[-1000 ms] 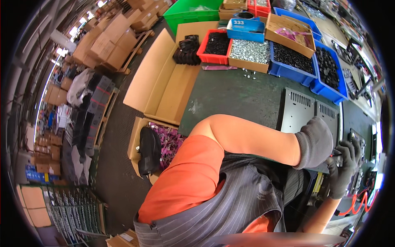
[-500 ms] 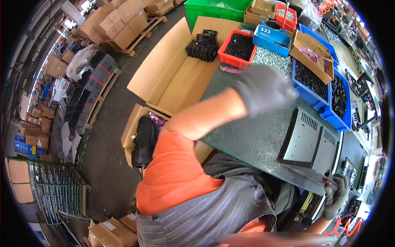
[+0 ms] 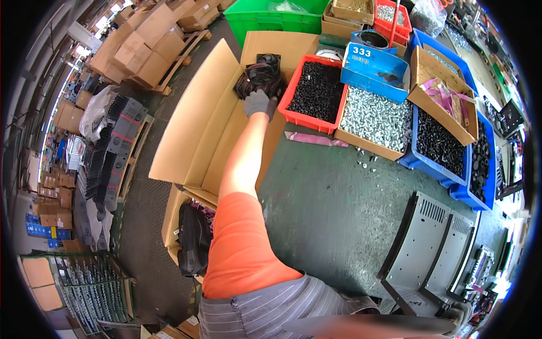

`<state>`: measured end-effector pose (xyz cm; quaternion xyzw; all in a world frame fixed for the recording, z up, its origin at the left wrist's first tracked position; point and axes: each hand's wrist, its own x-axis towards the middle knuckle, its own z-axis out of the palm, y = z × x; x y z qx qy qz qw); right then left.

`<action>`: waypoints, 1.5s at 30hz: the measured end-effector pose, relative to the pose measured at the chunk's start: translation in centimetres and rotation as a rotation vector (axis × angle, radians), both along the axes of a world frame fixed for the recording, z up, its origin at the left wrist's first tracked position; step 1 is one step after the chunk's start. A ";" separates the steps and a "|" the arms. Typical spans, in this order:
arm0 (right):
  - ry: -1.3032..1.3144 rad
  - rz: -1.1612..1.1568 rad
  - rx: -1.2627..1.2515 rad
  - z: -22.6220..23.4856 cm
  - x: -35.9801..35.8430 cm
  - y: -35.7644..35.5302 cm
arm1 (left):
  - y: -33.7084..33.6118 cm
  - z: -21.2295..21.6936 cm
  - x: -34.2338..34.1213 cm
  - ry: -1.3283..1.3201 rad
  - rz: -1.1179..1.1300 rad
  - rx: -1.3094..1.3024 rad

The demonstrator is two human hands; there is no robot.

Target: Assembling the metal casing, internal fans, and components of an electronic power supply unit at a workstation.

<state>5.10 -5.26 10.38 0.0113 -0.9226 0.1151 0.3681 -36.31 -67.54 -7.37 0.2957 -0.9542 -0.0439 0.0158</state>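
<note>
My left hand (image 3: 259, 104), in a grey glove, reaches into the long open carton (image 3: 189, 127) at the far left of the bench. It touches the near side of a cluster of black cooling fans (image 3: 262, 72); its fingertips are hidden against them, so I cannot make out a grip. At the lower right, my gloved right hand (image 3: 461, 310) shows only in part, beside the near end of a bent grey metal panel (image 3: 430, 231) with slots and holes. Its fingers are hard to make out.
On the dark green bench (image 3: 316, 209) stand a red bin (image 3: 285, 110) of black screws, a carton tray (image 3: 370, 143) of silver screws, a blue box (image 3: 375, 73) and blue bins (image 3: 435, 161). A green crate (image 3: 276, 22) is behind. A black bag (image 3: 193, 240) lies in a smaller carton.
My left hand has swung left and away from over the bench into the carton, reaching the fans. The view has shifted; my right hand now appears lower, by the panel's near end.
</note>
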 end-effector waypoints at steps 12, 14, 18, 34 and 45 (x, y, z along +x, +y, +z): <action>0.007 -0.115 0.022 -0.2 -1.2 -1.7 | -1.1 -6.8 -8.2 0.001 -0.182 -0.345; 0.019 -0.114 0.022 -0.3 -1.3 -1.8 | -0.8 -7.4 -7.6 0.113 -0.182 -0.199; 0.049 -0.106 0.013 -0.3 -1.2 -1.9 | -0.3 -6.7 -3.7 0.005 -0.417 -0.029; 0.250 0.107 -0.083 -0.3 -2.2 -1.3 | 8.3 21.9 19.8 0.755 -0.665 1.098; 0.307 -0.153 -0.131 1.1 11.3 4.4 | 39.9 14.1 22.1 -0.021 -1.504 0.237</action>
